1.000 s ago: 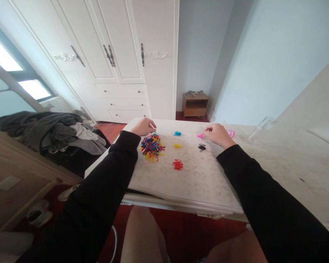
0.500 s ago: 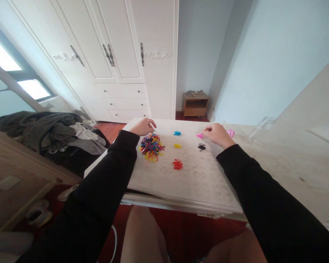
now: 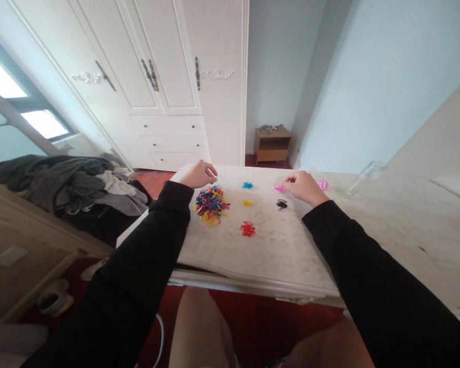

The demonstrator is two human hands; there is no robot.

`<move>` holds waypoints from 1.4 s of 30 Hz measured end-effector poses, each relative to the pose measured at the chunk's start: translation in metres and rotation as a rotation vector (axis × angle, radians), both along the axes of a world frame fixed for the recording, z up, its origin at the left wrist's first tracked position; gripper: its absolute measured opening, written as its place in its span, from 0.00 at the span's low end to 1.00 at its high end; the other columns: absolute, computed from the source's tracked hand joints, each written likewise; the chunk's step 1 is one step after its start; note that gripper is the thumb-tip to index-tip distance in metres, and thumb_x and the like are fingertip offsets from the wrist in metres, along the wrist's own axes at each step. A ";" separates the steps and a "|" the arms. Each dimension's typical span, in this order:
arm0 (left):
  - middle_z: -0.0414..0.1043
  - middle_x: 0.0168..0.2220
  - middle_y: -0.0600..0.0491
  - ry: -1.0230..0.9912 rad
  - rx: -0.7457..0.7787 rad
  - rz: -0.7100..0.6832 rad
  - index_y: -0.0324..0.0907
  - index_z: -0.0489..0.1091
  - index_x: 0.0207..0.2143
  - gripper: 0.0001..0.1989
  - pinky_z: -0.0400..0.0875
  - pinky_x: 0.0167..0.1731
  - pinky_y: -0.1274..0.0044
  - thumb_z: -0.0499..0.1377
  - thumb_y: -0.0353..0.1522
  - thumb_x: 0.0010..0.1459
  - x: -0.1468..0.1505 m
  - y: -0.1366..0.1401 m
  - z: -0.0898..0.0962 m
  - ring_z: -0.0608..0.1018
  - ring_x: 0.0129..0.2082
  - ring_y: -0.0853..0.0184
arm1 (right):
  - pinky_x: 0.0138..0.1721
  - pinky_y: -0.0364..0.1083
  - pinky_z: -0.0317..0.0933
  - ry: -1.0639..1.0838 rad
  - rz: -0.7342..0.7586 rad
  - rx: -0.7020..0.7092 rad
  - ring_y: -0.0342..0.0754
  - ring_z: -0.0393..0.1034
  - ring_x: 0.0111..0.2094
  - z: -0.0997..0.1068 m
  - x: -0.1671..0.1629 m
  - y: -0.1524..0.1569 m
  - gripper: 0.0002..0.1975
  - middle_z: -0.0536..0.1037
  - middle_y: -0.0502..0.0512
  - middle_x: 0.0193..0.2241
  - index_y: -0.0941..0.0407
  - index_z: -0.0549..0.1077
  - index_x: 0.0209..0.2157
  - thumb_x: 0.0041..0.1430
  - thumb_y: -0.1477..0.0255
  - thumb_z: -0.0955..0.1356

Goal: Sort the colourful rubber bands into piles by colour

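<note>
A heap of mixed-colour rubber bands (image 3: 211, 203) lies on the left of the white tabletop. Just behind its far edge hovers my left hand (image 3: 200, 175), fingers loosely bent and a little apart, with nothing visible in them. Across the table, my right hand (image 3: 301, 186) has its fingertips pinched at a small clump of pink rubber bands (image 3: 279, 188). The fingertips partly cover that clump. Between the hands sit small groups of blue rubber bands (image 3: 247, 185), yellow rubber bands (image 3: 247, 203) and red rubber bands (image 3: 248, 228). Black rubber bands (image 3: 281, 204) lie just nearer than the pink clump.
A larger pink item (image 3: 322, 184) lies beyond my right wrist. A clear plastic piece (image 3: 367, 178) is farther right on the tabletop (image 3: 276, 255). Behind the table stand a white wardrobe (image 3: 168, 87) and a small wooden nightstand (image 3: 273, 145). Clothes (image 3: 80, 189) are heaped at left.
The view has shifted very slightly. My left hand has risen a touch from the heap; my right hand stays at the pink clump. The groups of bands look the same.
</note>
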State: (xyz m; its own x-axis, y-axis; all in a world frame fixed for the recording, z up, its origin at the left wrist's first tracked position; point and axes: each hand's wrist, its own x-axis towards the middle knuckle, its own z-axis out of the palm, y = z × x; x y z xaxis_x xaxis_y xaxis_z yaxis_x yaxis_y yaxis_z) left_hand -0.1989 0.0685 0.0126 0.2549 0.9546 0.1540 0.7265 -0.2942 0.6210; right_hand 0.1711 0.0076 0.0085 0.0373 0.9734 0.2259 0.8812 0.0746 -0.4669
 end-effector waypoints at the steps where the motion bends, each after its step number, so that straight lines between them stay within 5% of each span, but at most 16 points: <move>1: 0.82 0.28 0.49 -0.004 -0.005 0.003 0.40 0.79 0.33 0.11 0.73 0.30 0.74 0.72 0.34 0.47 0.001 -0.001 0.001 0.81 0.27 0.64 | 0.34 0.46 0.57 0.000 0.002 0.003 0.49 0.71 0.31 0.000 0.000 0.000 0.07 0.81 0.56 0.29 0.56 0.81 0.27 0.53 0.72 0.70; 6: 0.81 0.28 0.50 -0.190 -0.039 -0.071 0.40 0.77 0.33 0.10 0.74 0.31 0.74 0.72 0.32 0.48 0.018 -0.009 0.005 0.81 0.28 0.65 | 0.33 0.47 0.55 0.025 0.064 0.077 0.49 0.70 0.30 0.004 -0.005 -0.003 0.07 0.78 0.55 0.25 0.57 0.79 0.25 0.54 0.72 0.69; 10: 0.82 0.30 0.50 -0.422 -0.067 -0.225 0.38 0.75 0.33 0.10 0.76 0.34 0.75 0.71 0.30 0.49 0.045 -0.020 0.004 0.81 0.29 0.69 | 0.32 0.46 0.55 0.117 0.286 0.199 0.46 0.66 0.26 0.007 -0.022 -0.012 0.09 0.75 0.52 0.21 0.58 0.78 0.26 0.58 0.69 0.70; 14: 0.81 0.29 0.50 -0.499 -0.089 -0.366 0.37 0.75 0.33 0.14 0.78 0.36 0.74 0.74 0.33 0.47 0.065 -0.031 0.002 0.81 0.29 0.69 | 0.33 0.46 0.59 0.186 0.511 0.283 0.45 0.68 0.27 0.002 -0.045 -0.019 0.10 0.78 0.53 0.27 0.57 0.80 0.30 0.60 0.66 0.71; 20: 0.82 0.30 0.50 -0.546 -0.114 -0.461 0.36 0.76 0.34 0.17 0.79 0.37 0.73 0.76 0.35 0.46 0.078 -0.041 0.001 0.82 0.31 0.68 | 0.32 0.45 0.62 0.288 0.653 0.327 0.44 0.71 0.29 -0.005 -0.061 -0.025 0.08 0.82 0.55 0.34 0.56 0.81 0.36 0.62 0.66 0.73; 42: 0.80 0.29 0.51 -0.528 -0.123 -0.496 0.37 0.76 0.32 0.16 0.78 0.34 0.75 0.76 0.36 0.46 0.085 -0.047 0.001 0.81 0.29 0.69 | 0.31 0.44 0.61 0.261 0.653 0.335 0.44 0.69 0.28 -0.002 -0.066 -0.032 0.05 0.78 0.52 0.30 0.56 0.79 0.32 0.62 0.73 0.71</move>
